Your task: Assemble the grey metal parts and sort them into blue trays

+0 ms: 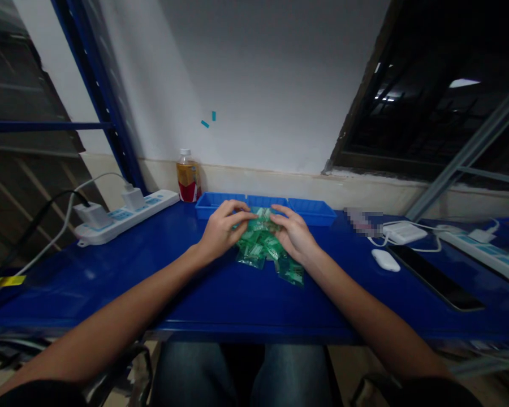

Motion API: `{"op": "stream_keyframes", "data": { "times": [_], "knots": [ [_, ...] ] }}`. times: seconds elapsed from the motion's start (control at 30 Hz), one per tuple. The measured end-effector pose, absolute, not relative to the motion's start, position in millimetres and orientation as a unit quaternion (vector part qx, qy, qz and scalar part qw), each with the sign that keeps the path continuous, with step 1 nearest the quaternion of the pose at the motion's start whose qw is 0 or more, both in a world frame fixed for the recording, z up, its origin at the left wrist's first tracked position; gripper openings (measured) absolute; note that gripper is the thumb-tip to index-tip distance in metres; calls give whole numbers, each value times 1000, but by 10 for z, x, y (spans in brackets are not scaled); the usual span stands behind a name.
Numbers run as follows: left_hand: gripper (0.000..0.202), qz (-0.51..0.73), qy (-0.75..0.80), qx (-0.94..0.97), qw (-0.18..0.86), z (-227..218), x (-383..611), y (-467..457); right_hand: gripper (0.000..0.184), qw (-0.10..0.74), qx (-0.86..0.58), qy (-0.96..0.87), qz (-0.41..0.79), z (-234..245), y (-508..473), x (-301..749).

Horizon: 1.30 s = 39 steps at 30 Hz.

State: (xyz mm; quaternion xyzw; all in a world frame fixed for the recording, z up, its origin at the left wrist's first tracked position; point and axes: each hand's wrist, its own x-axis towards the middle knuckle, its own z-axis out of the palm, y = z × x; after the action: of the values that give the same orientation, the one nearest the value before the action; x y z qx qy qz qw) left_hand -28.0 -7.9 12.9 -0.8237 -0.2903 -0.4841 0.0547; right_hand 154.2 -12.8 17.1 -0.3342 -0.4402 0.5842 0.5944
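A loose pile of small green see-through plastic packets (254, 249) lies on the blue table in front of me. Above its far side, a green packet (263, 214) is between my two hands. My left hand (224, 226) has its thumb and fingers curled in on the packet's left edge. On the other edge, my right hand (294, 232) pinches with thumb and index finger, its palm turned toward the pile. What the packets contain is too blurred to make out. Just behind the pile stands a blue plastic tray (311, 212) with three compartments, partly hidden by my hands.
A drink bottle (188, 178) and a white power strip (127, 217) with plugs stand at the left. On the right lie a white earphone case (385, 260), a black phone (436, 277), a white charger (404, 232) with cables and another power strip (487, 251). A wall rises behind.
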Motion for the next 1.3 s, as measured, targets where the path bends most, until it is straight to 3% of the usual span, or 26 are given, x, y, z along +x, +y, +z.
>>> {"op": "stream_keyframes", "data": {
  "times": [0.1, 0.2, 0.27, 0.53, 0.7, 0.87, 0.93, 1.03, 1.2, 1.3],
  "knots": [
    [24, -521, -339, -781, -61, 128, -245, -49, 54, 622, -340, -464, 531, 157, -117, 1549],
    [35, -527, -378, -722, -239, 121, -225, 13, 43, 615, -365, -504, 484, 130, -83, 1568],
    [35, -515, -384, -709, -291, 109, -231, 60, 36, 600, -381, -530, 462, 109, -63, 1579],
    [14, -425, -363, -770, -308, 79, -273, 103, 29, 545, -421, -607, 397, -15, -15, 1580],
    [10, -459, -410, -772, -162, 115, -271, 12, 12, 574, -473, -602, 290, 18, -6, 1604],
    [11, -497, -393, -774, 14, 116, -271, -49, 34, 506, -442, -496, 550, 140, -103, 1578],
    [13, -490, -347, -798, 47, 95, -258, -54, 27, 523, -382, -453, 613, 168, -122, 1573],
    [16, -487, -290, -822, 59, 67, -237, -53, 13, 574, -345, -415, 615, 201, -117, 1604],
    [18, -503, -276, -817, 49, 77, -231, -66, 20, 566, -354, -467, 580, 261, -135, 1641],
    [19, -525, -304, -794, -41, 72, -212, -53, 18, 567, -391, -525, 500, 247, -141, 1630]
  ]
}}
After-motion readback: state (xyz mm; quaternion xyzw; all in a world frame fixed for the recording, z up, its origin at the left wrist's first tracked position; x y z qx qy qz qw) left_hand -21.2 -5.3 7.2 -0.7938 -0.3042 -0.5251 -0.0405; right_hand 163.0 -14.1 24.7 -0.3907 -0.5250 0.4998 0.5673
